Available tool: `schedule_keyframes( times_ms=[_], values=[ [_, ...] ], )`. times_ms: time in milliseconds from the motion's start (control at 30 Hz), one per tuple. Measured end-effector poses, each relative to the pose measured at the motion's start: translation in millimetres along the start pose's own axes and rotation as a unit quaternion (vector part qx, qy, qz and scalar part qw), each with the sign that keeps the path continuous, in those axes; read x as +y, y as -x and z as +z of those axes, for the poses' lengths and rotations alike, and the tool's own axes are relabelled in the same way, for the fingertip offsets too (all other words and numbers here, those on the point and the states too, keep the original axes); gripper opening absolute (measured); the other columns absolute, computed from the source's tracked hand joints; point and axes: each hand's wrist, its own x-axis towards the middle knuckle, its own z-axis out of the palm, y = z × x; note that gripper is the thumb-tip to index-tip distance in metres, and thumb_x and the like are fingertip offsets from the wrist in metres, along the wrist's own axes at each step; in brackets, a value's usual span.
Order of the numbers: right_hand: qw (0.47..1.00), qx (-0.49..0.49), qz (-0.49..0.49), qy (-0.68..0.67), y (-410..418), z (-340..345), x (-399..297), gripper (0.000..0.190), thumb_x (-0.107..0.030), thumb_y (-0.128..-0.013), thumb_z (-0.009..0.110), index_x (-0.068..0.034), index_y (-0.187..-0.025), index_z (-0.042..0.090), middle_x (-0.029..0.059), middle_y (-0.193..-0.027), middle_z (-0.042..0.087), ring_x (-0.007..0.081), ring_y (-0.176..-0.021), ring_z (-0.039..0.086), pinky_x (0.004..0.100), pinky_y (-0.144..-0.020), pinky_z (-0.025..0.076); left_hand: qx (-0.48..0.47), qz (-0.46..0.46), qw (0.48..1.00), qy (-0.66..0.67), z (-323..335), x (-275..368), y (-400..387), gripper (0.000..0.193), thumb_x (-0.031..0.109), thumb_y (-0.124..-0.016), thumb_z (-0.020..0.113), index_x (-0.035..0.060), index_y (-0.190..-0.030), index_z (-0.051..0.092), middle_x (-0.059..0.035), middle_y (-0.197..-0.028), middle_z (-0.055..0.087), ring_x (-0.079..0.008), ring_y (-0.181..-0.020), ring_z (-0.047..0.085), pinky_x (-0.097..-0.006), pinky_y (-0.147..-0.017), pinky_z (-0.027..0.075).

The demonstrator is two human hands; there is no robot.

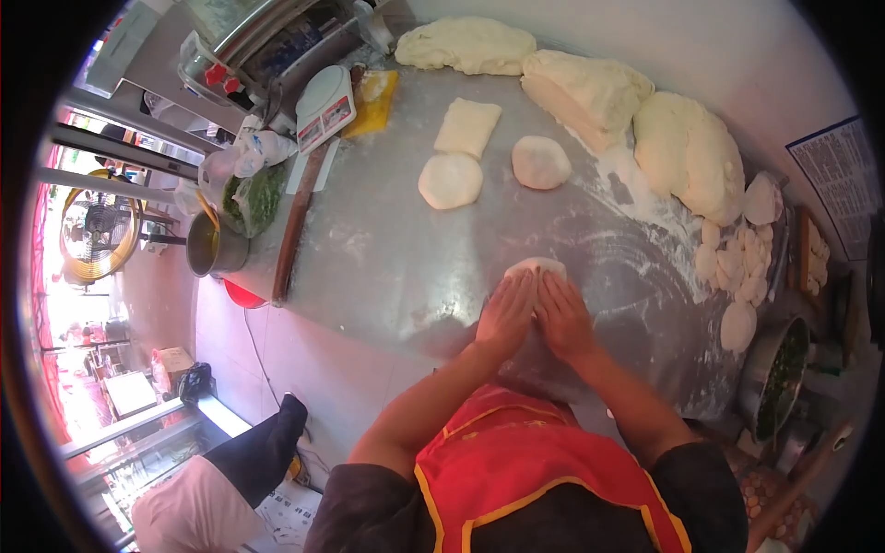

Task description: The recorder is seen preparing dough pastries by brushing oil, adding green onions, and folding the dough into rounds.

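On the floured metal worktable, my left hand and my right hand lie side by side over a piece of dough. Its rounded far edge shows beyond my fingertips, and a seam shows between the hands. The rest of it is hidden under my fingers. Farther up the table sit a flat round of dough and a second, smoother round. A squarish slab of dough touches the first round at its far side.
Large dough masses line the wall. Small dough pieces lie at right, near a metal pot with chopped greens. At left are a kitchen scale, a long wooden rod and a metal pot. Another person is at lower left.
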Motion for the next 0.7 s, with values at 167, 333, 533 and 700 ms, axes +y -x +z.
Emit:
schedule_keyframes(
  times_ms=[167,333,533,700],
  values=[
    [0.998,-0.015,-0.012,0.053,-6,-4,7,0.033,-0.014,-0.086,0.054,0.003,-0.113,0.058,0.0182,-0.12,0.055,0.033,-0.116,0.049,0.0449,-0.099,0.037,-0.011,0.021,0.997,-0.074,-4,-10,-17,0.045,0.012,-0.077,0.055,0.0024,-0.121,0.053,-0.0156,-0.128,0.052,-0.0291,-0.118,0.05,-0.0397,-0.1,0.04],
    [0.888,0.016,0.366,-0.278,30,-15,2,0.037,-0.023,-0.093,0.046,0.002,-0.119,0.052,0.0177,-0.116,0.057,0.0292,-0.111,0.052,0.0435,-0.092,0.043,0.016,-0.261,0.937,0.233,-15,-40,-39,0.026,0.017,-0.082,0.058,0.0018,-0.102,0.06,-0.0192,-0.099,0.062,-0.0338,-0.093,0.06,-0.043,-0.08,0.046],
    [0.44,0.117,0.562,-0.69,13,2,-8,0.042,-0.029,-0.096,0.042,0.004,-0.122,0.046,0.016,-0.116,0.054,0.0261,-0.108,0.053,0.0392,-0.091,0.045,-0.298,-0.285,0.867,0.281,-44,-26,-89,0.027,0.019,-0.079,0.064,0.003,-0.1,0.061,-0.0127,-0.097,0.062,-0.0318,-0.089,0.059,-0.0404,-0.073,0.048],
    [0.372,0.142,0.427,-0.812,-2,11,32,0.044,-0.029,-0.095,0.044,0.005,-0.123,0.045,0.0164,-0.119,0.053,0.0277,-0.111,0.051,0.0389,-0.095,0.042,-0.055,-0.012,0.993,0.105,-39,-8,-54,0.037,0.021,-0.078,0.064,0.0066,-0.112,0.056,-0.0108,-0.117,0.054,-0.0311,-0.106,0.051,-0.0423,-0.084,0.045]
  ],
)
